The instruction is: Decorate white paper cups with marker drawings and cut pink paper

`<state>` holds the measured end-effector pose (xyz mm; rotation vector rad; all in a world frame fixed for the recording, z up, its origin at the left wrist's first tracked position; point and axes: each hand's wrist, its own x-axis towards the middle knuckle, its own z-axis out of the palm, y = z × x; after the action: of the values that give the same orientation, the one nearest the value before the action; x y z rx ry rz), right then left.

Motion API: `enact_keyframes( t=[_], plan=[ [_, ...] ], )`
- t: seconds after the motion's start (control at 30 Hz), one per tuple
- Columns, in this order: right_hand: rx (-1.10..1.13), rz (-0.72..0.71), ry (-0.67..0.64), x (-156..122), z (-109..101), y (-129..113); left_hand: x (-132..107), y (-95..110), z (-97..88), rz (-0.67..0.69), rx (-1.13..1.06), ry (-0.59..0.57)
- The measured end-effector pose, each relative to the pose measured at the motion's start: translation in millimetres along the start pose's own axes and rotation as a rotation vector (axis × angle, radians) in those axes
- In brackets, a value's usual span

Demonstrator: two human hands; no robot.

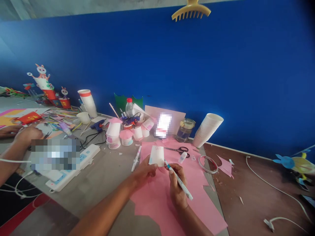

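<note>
My left hand [147,168] is closed around the lower part of a small white paper cup [157,155], with pinkish lines drawn near its top. In my right hand [178,186] is a white marker [182,184] with a blue-green collar. The marker's tip points at the cup's right lower edge; whether it touches cannot be told. Both hands are above pink paper [197,193] with cut, uneven edges. Black-handled scissors [183,150] lie just beyond the cup, beside a small clear-and-white piece [182,157]. Another marker [136,158], white with pink, lies left of the paper.
Behind are pink-topped paper cups [114,127], a lit phone [163,125], a lidded glass jar [185,130] and a leaning cup stack [208,129]. A tape ring [208,164] lies right. At left are a power strip [73,167], glue gun [98,125] and another person's hand [28,136].
</note>
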<state>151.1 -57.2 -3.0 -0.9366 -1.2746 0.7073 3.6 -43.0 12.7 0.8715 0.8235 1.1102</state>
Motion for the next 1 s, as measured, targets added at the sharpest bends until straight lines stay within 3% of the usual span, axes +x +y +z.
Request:
enact_keyframes(
  t=[0.17,0.5,1.0],
  plan=[
    [0.007,-0.059,-0.061,1.1,-1.8,-2.3,1.9,-5.0,-4.3,0.021,-0.02,0.001],
    [0.099,-0.008,-0.144,-1.4,-2.5,-0.9,-0.6,-5.5,-4.8,0.035,-0.001,-0.01],
    [0.117,0.011,-0.144,-1.8,0.3,0.2,2.0,-6.1,-3.5,-0.006,-0.017,0.038]
  ],
)
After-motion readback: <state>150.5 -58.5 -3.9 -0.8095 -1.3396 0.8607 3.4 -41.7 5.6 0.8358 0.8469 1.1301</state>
